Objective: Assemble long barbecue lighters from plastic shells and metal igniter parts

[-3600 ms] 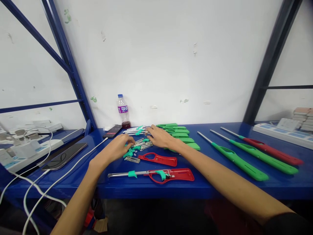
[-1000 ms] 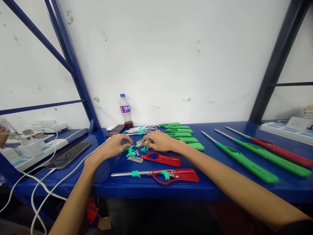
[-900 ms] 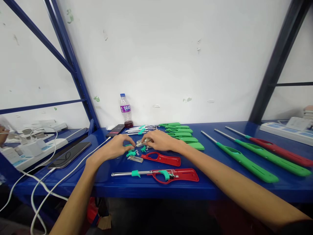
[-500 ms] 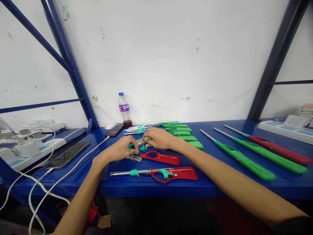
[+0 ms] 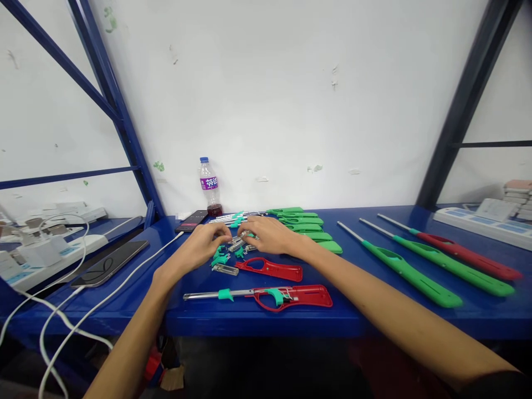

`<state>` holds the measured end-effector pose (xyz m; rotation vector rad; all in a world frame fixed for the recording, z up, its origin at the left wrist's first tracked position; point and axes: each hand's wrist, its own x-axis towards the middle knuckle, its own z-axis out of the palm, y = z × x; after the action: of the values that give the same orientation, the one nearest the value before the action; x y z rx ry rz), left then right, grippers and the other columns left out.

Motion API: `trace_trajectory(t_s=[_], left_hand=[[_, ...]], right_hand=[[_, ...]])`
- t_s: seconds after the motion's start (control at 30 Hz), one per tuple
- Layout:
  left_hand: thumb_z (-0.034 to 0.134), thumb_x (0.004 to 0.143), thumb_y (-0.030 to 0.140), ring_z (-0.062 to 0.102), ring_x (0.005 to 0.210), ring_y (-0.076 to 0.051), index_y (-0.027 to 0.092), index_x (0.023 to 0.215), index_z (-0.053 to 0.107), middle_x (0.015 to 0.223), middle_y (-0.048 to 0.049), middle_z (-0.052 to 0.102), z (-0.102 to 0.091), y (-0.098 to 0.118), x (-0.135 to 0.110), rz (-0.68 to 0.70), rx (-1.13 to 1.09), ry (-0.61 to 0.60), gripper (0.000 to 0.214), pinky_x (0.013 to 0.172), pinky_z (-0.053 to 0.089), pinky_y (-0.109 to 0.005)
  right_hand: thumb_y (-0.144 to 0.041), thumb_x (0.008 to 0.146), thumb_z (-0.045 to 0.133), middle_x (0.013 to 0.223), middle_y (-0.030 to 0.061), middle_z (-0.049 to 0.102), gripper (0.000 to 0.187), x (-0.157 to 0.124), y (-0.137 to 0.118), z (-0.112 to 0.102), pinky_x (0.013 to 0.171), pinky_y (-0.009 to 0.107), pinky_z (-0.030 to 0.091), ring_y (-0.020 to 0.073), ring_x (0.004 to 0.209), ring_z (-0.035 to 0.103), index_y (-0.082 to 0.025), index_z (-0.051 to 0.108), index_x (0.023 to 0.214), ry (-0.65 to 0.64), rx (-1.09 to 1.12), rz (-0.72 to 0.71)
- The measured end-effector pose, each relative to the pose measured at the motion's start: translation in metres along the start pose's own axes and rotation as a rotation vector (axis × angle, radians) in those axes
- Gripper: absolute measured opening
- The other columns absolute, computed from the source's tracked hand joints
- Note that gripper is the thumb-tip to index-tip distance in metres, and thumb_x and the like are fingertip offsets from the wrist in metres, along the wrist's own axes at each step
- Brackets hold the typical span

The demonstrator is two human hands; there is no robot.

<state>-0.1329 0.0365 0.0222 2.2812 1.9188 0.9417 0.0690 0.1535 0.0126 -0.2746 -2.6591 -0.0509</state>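
My left hand [image 5: 204, 244] is closed, thumb and fingers drawn together above a pile of small teal triggers [image 5: 220, 258] and clear fuel tanks [image 5: 226, 269]. What it pinches, if anything, is too small to name. My right hand [image 5: 269, 235] reaches over the back of the same pile, fingers curled down among clear parts; its grip is largely hidden. A red lighter half-shell [image 5: 274, 269] lies just in front. Nearer the edge rests an opened red long-reach lighter [image 5: 301, 295], with its metal tube, teal nozzle piece and trigger in place.
Behind my hands are green half-shells [image 5: 305, 220] and metal tubes [image 5: 224, 219]. Whole green lighters [image 5: 411, 271] and a red one [image 5: 465, 254] lie right. A bottle [image 5: 210, 188], phones [image 5: 110, 264], a white cable [image 5: 137, 275] and power strips [image 5: 490, 226] stand around the blue table [image 5: 257, 326].
My left hand has lifted back and slightly left from the teal triggers, uncovering them and a clear tank. My right hand stays over the pile. The view has shifted slightly.
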Motion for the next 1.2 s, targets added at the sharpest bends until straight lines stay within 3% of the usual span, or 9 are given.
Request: trace_trajectory(t_s=[0.23, 0.33, 0.47, 0.57, 0.77, 0.9, 1.2], left_hand=[[0.06, 0.091, 0.038, 0.072, 0.086, -0.025, 0.023, 0.09, 0.074, 0.092, -0.0054, 0.08, -0.003, 0.013, 0.003, -0.028, -0.061, 0.22, 0.021, 0.081, 0.052, -0.036], [0.06, 0.09, 0.038, 0.073, 0.09, -0.026, 0.022, 0.092, 0.076, 0.095, -0.0063, 0.08, -0.003, 0.018, 0.002, -0.018, -0.098, 0.251, 0.023, 0.08, 0.055, -0.036], [0.061, 0.09, 0.039, 0.074, 0.092, -0.026, 0.022, 0.096, 0.079, 0.099, -0.0078, 0.08, -0.003, 0.023, 0.001, 0.001, -0.15, 0.266, 0.025, 0.081, 0.058, -0.037], [0.062, 0.09, 0.041, 0.073, 0.091, -0.026, 0.022, 0.095, 0.079, 0.1, -0.0084, 0.079, -0.002, 0.023, 0.001, 0.004, -0.193, 0.27, 0.026, 0.078, 0.059, -0.036], [0.07, 0.087, 0.044, 0.069, 0.068, -0.02, 0.02, 0.096, 0.073, 0.083, -0.0048, 0.077, -0.002, 0.016, 0.003, -0.042, -0.282, 0.291, 0.025, 0.057, 0.054, -0.029], [0.075, 0.084, 0.046, 0.069, 0.067, -0.019, 0.02, 0.091, 0.068, 0.081, -0.0037, 0.075, -0.002, 0.017, 0.003, -0.053, -0.306, 0.291, 0.028, 0.057, 0.053, -0.028], [0.069, 0.088, 0.037, 0.07, 0.07, -0.021, 0.021, 0.103, 0.07, 0.087, -0.0047, 0.077, 0.002, 0.021, 0.0, -0.037, -0.27, 0.236, 0.021, 0.061, 0.055, -0.031]], right_hand=[[-0.041, 0.109, 0.049, 0.116, 0.0124, 0.065, 0.032, -0.004, -0.006, -0.005, 0.08, 0.036, 0.046, 0.0235, 0.092, 0.062, -0.017, 0.063, 0.125, -0.011, 0.032, 0.018], [-0.05, 0.112, 0.035, 0.111, 0.0102, 0.066, 0.042, -0.005, -0.01, -0.01, 0.083, 0.035, 0.049, 0.0219, 0.093, 0.063, -0.017, 0.06, 0.118, -0.01, 0.074, 0.004], [-0.046, 0.115, 0.024, 0.105, 0.0076, 0.067, 0.042, -0.004, -0.013, -0.014, 0.08, 0.034, 0.048, 0.0194, 0.087, 0.062, -0.018, 0.056, 0.112, 0.041, 0.093, 0.003], [-0.041, 0.115, 0.03, 0.105, 0.0075, 0.066, 0.034, -0.002, -0.01, -0.011, 0.079, 0.035, 0.046, 0.0199, 0.086, 0.061, -0.02, 0.055, 0.11, 0.086, 0.073, -0.003], [-0.036, 0.113, 0.044, 0.114, 0.0105, 0.061, 0.023, 0.001, -0.005, -0.005, 0.075, 0.033, 0.046, 0.0187, 0.084, 0.059, -0.017, 0.058, 0.114, 0.11, 0.013, -0.026], [-0.039, 0.113, 0.045, 0.113, 0.0099, 0.061, 0.028, 0.001, -0.005, -0.003, 0.073, 0.032, 0.046, 0.0182, 0.085, 0.061, -0.016, 0.059, 0.116, 0.119, -0.023, -0.037], [-0.043, 0.113, 0.042, 0.115, 0.01, 0.065, 0.033, 0.001, -0.007, -0.007, 0.069, 0.03, 0.043, 0.0196, 0.09, 0.063, -0.017, 0.06, 0.12, 0.096, -0.1, -0.029]])
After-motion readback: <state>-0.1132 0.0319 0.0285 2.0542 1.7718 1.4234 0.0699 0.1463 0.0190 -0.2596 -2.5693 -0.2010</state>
